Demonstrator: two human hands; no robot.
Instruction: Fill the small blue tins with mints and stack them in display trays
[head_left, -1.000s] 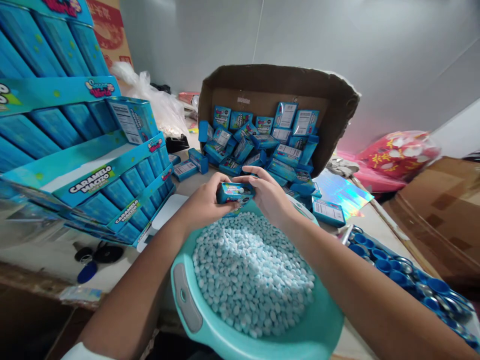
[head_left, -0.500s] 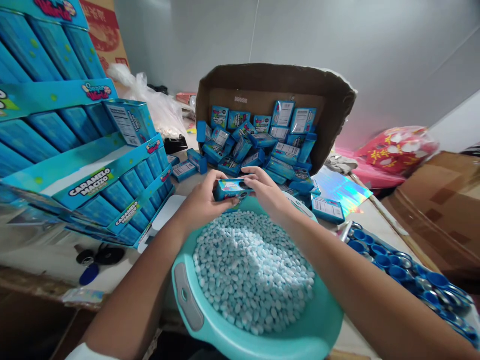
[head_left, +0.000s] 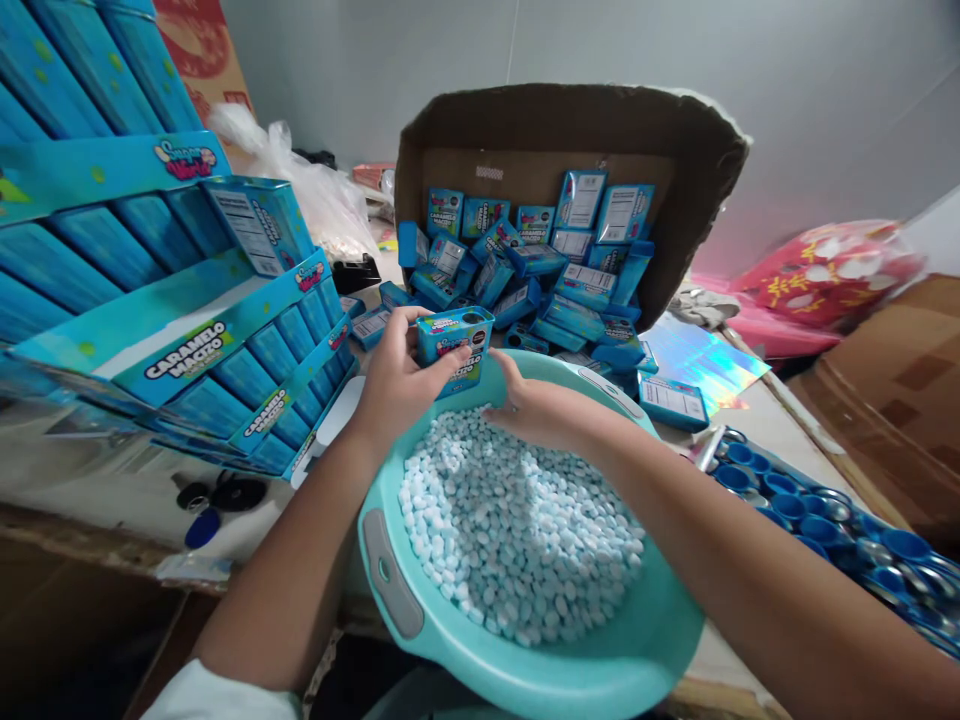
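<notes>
Display trays stand stacked at ten o'clock, presumably to keep their boxes in rows. At twelve, a cardboard carton faces me open, probably to put its loose boxes within reach. The teal basin sits at six. My left hand has its fingers clasped on one Caramelo Macizo box at the rim's eleven o'clock, thumb across the front, seemingly steadying it. My right hand, at four o'clock from that box, is loosely curved, thumb apart, nothing visible in its grasp, just above pale-blue candies.

Over the far side of the turquoise basin, the left hand holds a blue box, the right hand open.
</notes>
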